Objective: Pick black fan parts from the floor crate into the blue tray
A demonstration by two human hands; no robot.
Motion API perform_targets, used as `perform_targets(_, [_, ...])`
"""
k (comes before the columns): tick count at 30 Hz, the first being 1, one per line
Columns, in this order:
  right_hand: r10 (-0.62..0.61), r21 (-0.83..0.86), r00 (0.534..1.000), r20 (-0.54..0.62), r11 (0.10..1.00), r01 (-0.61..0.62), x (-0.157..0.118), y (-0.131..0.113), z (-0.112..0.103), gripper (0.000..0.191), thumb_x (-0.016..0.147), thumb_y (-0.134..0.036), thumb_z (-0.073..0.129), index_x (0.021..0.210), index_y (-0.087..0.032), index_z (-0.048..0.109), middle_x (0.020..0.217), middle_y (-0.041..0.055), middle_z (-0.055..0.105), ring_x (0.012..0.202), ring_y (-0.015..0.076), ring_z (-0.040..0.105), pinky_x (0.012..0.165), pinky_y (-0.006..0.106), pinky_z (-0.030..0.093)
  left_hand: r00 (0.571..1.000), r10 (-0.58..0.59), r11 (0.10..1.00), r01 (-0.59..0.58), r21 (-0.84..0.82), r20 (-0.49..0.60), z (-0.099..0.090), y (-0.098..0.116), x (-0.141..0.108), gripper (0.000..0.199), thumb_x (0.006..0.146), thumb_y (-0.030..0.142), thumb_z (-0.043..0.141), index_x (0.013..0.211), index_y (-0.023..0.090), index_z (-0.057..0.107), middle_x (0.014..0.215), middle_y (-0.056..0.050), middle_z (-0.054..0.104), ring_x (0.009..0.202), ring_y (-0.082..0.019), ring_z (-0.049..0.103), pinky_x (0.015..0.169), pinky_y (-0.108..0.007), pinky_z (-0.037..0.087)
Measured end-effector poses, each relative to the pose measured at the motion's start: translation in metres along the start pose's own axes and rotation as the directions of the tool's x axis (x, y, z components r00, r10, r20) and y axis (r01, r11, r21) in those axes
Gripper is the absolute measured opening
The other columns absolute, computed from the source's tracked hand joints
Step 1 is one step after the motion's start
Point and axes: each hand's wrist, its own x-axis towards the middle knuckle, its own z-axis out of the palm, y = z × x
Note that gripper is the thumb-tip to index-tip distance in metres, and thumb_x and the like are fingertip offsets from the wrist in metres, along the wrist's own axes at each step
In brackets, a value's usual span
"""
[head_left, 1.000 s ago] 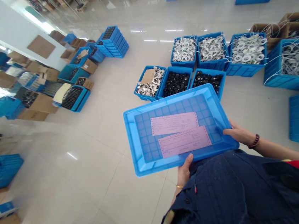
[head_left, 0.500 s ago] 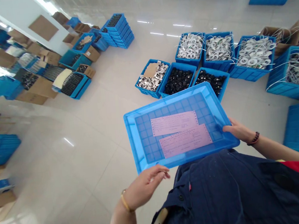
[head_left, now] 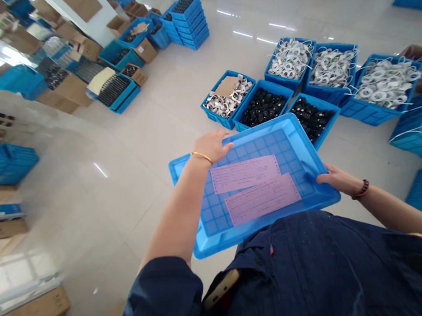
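A shallow blue plastic tray [head_left: 303, 156] lies across my front, with its base moulded in a grid. Two pink perforated printed sheets [head_left: 245, 174] [head_left: 262, 199] lie flat inside it, one above the other. My left hand [head_left: 212, 146], with a gold bangle on its wrist, grips the tray's far rim. My right hand [head_left: 336, 180], with a dark bead bracelet, holds the right rim, thumb inside the tray. Just beyond the far rim stand blue crates of black round parts [head_left: 262, 107] [head_left: 314, 117]; the tray overlaps the nearer corners.
Blue crates of white coiled cables [head_left: 291, 59] [head_left: 386, 84] stand beyond on the tiled floor [head_left: 106, 199]. A stack of blue crates [head_left: 191, 22] and cardboard boxes [head_left: 64, 90] sit at the back left. My navy jacket [head_left: 301, 269] fills the bottom.
My left hand has moved up from the tray's near edge, across the tray, onto its far rim. The view has turned, shifting the floor and crates up and to the right.
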Motion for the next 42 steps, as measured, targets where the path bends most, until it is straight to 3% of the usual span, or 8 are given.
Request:
perform_targets(9, [-0.187,-0.235,0.971,-0.146,0.96,0.15,-0.005,-0.005,0.0,0.072,0.076,-0.044,0.068,0.141,-0.02,0.049,0.124,0.0142,0.067,0.11,0.0364,0.066,0.09,0.051,0.06,0.992,-0.054,0.996,0.046,0.072,0.115,0.015,0.009,0.006,0.032,0.097,0.041,0.05,0.12,0.025,0.065,0.12,-0.007,0.074,0.114,-0.027,0.067,0.09,-0.033,0.05])
perform_targets(12, [-0.645,-0.658,0.678,-0.352,0.686,0.311,-0.017,-0.017,0.005,0.064,0.082,-0.048,0.065,0.135,-0.015,0.053,0.122,0.0179,0.062,0.114,0.0369,0.06,0.101,0.057,0.05,0.992,-0.07,0.995,0.062,0.074,0.108,0.015,0.01,0.002,0.033,0.098,0.04,0.049,0.122,0.024,0.065,0.121,-0.009,0.073,0.115,-0.029,0.067,0.09,-0.035,0.05])
perform_targets(14, [-0.843,-0.825,0.474,-0.256,0.446,0.347,-0.026,-0.029,0.011,0.046,0.09,-0.045,0.06,0.125,-0.015,0.058,0.115,0.0173,0.061,0.113,0.0355,0.057,0.102,0.056,0.048,0.991,-0.079,0.995,0.071,0.074,0.106,0.013,0.013,0.001,0.034,0.098,0.039,0.049,0.124,0.024,0.064,0.122,-0.009,0.073,0.115,-0.03,0.066,0.089,-0.037,0.051])
perform_targets(15, [-0.874,-0.856,0.46,-0.158,0.353,0.377,-0.029,-0.034,0.015,0.037,0.094,-0.043,0.057,0.12,-0.016,0.06,0.111,0.0159,0.061,0.111,0.0338,0.058,0.101,0.054,0.049,0.991,-0.081,0.995,0.074,0.072,0.106,0.012,0.014,0.001,0.034,0.098,0.039,0.049,0.125,0.024,0.064,0.122,-0.009,0.073,0.115,-0.03,0.066,0.089,-0.037,0.051])
perform_targets(19, [-0.675,-0.866,0.705,0.217,0.2,0.458,-0.023,-0.042,0.036,0.029,0.095,-0.031,0.061,0.12,-0.018,0.062,0.113,0.0128,0.061,0.107,0.0301,0.06,0.098,0.046,0.052,0.992,-0.074,0.995,0.067,0.071,0.1,0.008,0.019,0.001,0.034,0.098,0.038,0.049,0.126,0.025,0.064,0.124,-0.008,0.072,0.117,-0.029,0.066,0.091,-0.036,0.05])
perform_targets(24, [-0.369,-0.968,0.911,0.183,0.096,0.233,-0.004,-0.045,0.06,0.041,0.087,-0.025,0.077,0.123,-0.01,0.064,0.12,0.0183,0.058,0.114,0.0344,0.056,0.102,0.046,0.049,0.994,-0.061,0.996,0.056,0.064,0.094,0.01,0.02,0.003,0.035,0.098,0.037,0.049,0.128,0.025,0.063,0.124,-0.008,0.072,0.117,-0.03,0.066,0.091,-0.036,0.05])
perform_targets(33, [-0.261,-0.983,0.948,0.184,-0.073,0.17,-0.004,-0.064,0.076,0.019,0.093,-0.025,0.072,0.105,-0.011,0.067,0.109,0.0167,0.06,0.108,0.0332,0.055,0.09,0.037,0.048,0.992,-0.064,0.997,0.058,0.051,0.108,0.02,0.018,0.004,0.033,0.097,0.039,0.051,0.124,0.025,0.065,0.122,-0.008,0.073,0.116,-0.029,0.066,0.088,-0.035,0.051])
perform_targets(42, [-0.257,-0.986,0.952,0.163,-0.015,0.165,-0.002,-0.066,0.07,0.015,0.104,-0.024,0.056,0.102,-0.016,0.069,0.105,0.0093,0.066,0.102,0.0253,0.061,0.084,0.031,0.047,0.992,-0.07,0.997,0.066,0.033,0.109,0.02,0.02,0.003,0.034,0.096,0.038,0.051,0.124,0.024,0.065,0.121,-0.009,0.073,0.114,-0.029,0.066,0.089,-0.036,0.051])
